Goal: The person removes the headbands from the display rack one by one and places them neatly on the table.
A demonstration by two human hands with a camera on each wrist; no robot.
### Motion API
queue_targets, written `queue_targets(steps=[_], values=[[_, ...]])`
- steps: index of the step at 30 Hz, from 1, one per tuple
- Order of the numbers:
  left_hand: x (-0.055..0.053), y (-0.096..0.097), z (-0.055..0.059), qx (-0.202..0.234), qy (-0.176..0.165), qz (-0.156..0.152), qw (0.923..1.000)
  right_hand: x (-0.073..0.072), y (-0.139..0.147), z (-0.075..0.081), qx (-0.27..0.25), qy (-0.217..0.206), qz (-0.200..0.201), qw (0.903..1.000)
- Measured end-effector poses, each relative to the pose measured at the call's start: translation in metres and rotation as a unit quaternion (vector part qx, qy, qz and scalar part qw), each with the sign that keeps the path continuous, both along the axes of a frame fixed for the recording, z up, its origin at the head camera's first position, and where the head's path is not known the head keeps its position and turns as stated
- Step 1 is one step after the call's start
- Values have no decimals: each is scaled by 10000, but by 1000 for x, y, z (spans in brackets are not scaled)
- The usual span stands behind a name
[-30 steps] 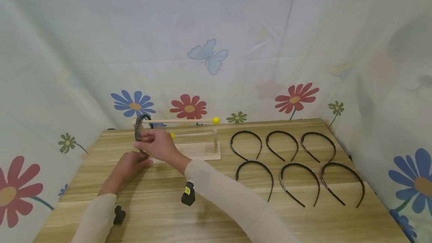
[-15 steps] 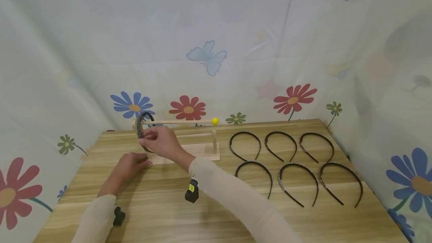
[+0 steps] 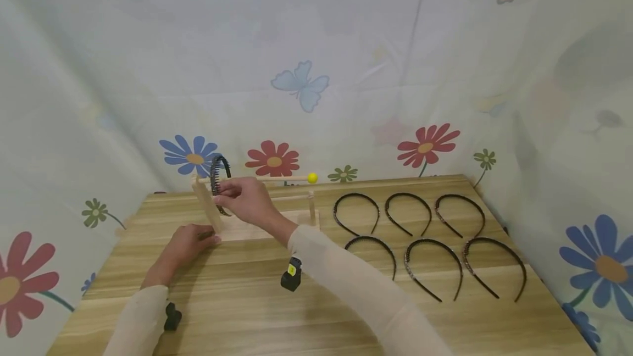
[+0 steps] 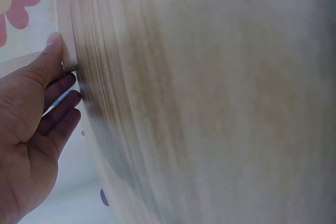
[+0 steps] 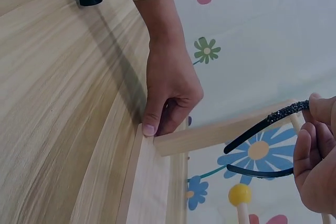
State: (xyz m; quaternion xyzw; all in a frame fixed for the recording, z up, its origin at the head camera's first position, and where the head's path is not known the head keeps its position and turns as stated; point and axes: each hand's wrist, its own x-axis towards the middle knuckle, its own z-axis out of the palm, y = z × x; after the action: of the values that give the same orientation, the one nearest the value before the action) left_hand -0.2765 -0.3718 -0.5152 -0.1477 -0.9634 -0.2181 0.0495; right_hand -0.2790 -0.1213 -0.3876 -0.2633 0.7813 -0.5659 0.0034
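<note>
My right hand (image 3: 249,202) pinches a black toothed headband (image 3: 215,174) by its side. Dark sparkling stones cover part of the headband (image 5: 286,111), and its two tips point down toward the base in the right wrist view. In the head view the headband stands around the upper rod (image 3: 287,178) of a wooden stand (image 3: 206,205), close to the tall upright. My left hand (image 3: 188,249) grips the stand's left end at the table. The thumb lies on the base (image 5: 149,182), and the other fingers are bent behind the end.
Several black headbands, such as a front one (image 3: 435,242), lie in two rows on the right of the wooden table (image 3: 237,312). A yellow ball (image 3: 312,178) caps the upper rod. A shorter post (image 3: 312,209) carries a lower rod. A flowered cloth (image 3: 227,70) hangs behind.
My right hand has moved the headband a little to the right and up, away from the tall upright, which now shows more. The left hand has stayed at the base.
</note>
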Motion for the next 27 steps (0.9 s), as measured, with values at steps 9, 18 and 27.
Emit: queue_targets(steps=[9, 18, 27], values=[[-1, 0, 1, -35, -46, 69, 10000, -4, 13, -3, 49, 26, -22, 10000], [-1, 0, -1, -41, -24, 61, 10000, -5, 27, -5, 116, 34, -116, 9999], [0, 1, -2, -62, 59, 21, 10000, -6, 40, -6, 136, 43, -194, 9997]])
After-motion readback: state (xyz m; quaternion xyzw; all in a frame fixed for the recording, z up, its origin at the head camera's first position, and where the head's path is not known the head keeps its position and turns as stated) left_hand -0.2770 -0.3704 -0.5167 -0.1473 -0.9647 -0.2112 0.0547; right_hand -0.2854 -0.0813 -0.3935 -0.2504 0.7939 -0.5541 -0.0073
